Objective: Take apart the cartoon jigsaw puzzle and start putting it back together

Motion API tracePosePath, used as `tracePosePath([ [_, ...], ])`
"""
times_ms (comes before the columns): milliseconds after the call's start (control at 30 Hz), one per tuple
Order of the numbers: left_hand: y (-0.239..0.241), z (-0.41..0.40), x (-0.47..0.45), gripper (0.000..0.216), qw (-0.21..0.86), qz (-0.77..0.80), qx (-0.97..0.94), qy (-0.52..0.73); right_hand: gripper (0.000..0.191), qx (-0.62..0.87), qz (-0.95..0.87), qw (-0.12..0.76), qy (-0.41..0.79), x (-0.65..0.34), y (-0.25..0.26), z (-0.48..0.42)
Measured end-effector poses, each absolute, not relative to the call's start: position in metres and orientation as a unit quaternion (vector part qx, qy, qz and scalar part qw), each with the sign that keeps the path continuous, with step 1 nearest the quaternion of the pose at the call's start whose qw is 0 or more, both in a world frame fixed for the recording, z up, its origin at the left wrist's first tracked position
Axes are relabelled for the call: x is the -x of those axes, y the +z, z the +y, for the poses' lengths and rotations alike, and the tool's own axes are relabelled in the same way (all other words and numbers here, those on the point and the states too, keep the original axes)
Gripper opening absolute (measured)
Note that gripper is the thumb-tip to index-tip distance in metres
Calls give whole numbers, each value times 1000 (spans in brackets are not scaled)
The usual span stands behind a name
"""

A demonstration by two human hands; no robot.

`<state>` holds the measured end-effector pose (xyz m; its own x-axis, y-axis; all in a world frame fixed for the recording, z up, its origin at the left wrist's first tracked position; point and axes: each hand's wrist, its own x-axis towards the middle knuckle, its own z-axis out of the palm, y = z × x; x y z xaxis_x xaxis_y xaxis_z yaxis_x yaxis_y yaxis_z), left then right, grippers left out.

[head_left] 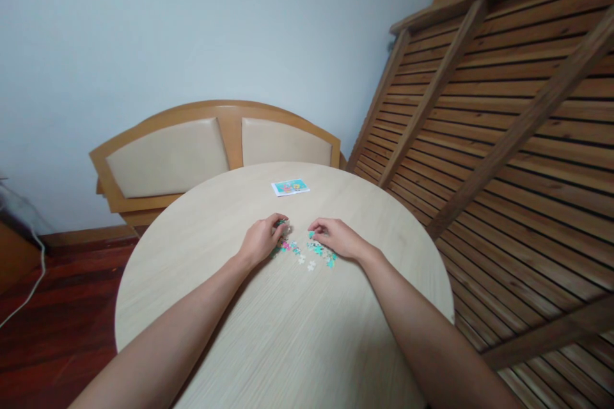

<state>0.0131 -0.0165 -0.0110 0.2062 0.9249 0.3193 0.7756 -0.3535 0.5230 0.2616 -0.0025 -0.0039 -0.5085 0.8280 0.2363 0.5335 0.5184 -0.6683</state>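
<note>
Small jigsaw puzzle pieces lie loosely on the round table around and between my hands. Teal ones are on the right, a pink one is near my left thumb, and several white ones lie closest to me. My left hand is curled on the left of the pile, its fingers and thumb closed around teal and white pieces; the grip is partly hidden. On the other side, my right hand pinches a teal puzzle piece between thumb and fingers, just above other pieces.
A picture card with a teal background and cartoon figures lies beyond my hands. Behind the table stands a padded headboard against the wall. A slatted wooden frame leans at the right. A white cable hangs at the left.
</note>
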Motion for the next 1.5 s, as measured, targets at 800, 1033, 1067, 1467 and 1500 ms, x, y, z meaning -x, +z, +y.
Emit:
tracePosePath([
  [800,-18,-35,-42,24,94,389,-882,246,19,367,-881,203,217,-265,-3,-7],
  [1033,-17,-32,-43,12,120,407,-865,269,11,324,-905,218,169,-257,-2,-7],
  [1067,-18,-32,-42,12,122,410,-862,270,11,317,-908,217,167,-256,-1,-7],
  [1467,-6,-29,-20,21,100,444,-854,253,45,408,-864,224,191,-279,12,-5],
  [1500,-3,-28,-15,28,102,447,-855,243,59,420,-860,207,202,-285,13,-4],
])
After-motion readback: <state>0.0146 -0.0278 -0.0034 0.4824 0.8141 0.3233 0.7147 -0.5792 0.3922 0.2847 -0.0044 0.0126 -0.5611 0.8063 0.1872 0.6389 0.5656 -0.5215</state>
